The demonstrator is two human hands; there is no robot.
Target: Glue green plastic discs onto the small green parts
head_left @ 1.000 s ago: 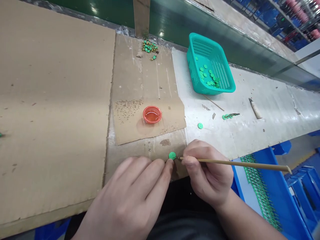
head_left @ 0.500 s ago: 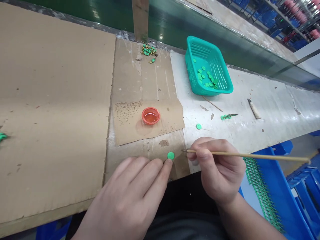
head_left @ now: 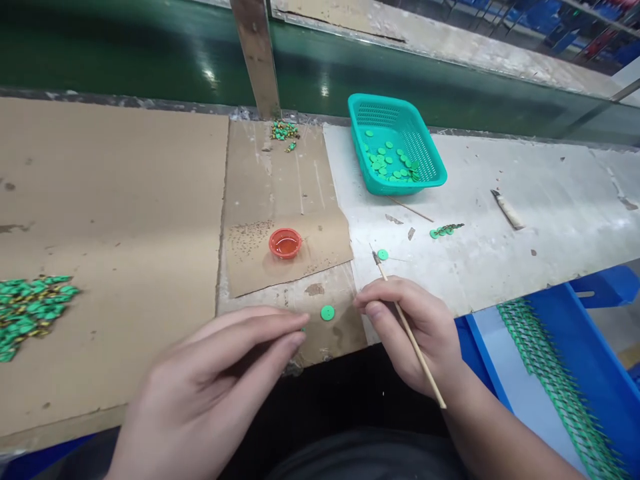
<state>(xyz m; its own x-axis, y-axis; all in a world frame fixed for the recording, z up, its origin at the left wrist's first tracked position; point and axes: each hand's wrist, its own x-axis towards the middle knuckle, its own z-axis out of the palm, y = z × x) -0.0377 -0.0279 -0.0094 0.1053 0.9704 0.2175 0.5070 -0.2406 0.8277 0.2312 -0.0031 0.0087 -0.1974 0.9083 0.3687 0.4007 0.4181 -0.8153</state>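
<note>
Head view: the green button point(head_left: 327, 313) lies just right of my left grip point(head_left: 210, 380), fingertips close together, hold unclear; my right grip point(head_left: 429, 333), farther off, pinches the brush point(head_left: 419, 353)

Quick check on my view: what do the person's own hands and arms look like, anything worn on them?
Left hand and right hand are both bare: no gloves, and no rings on the visible fingers. No sleeve or wristband shows on the right forearm. Between the arms is dark clothing.
</note>
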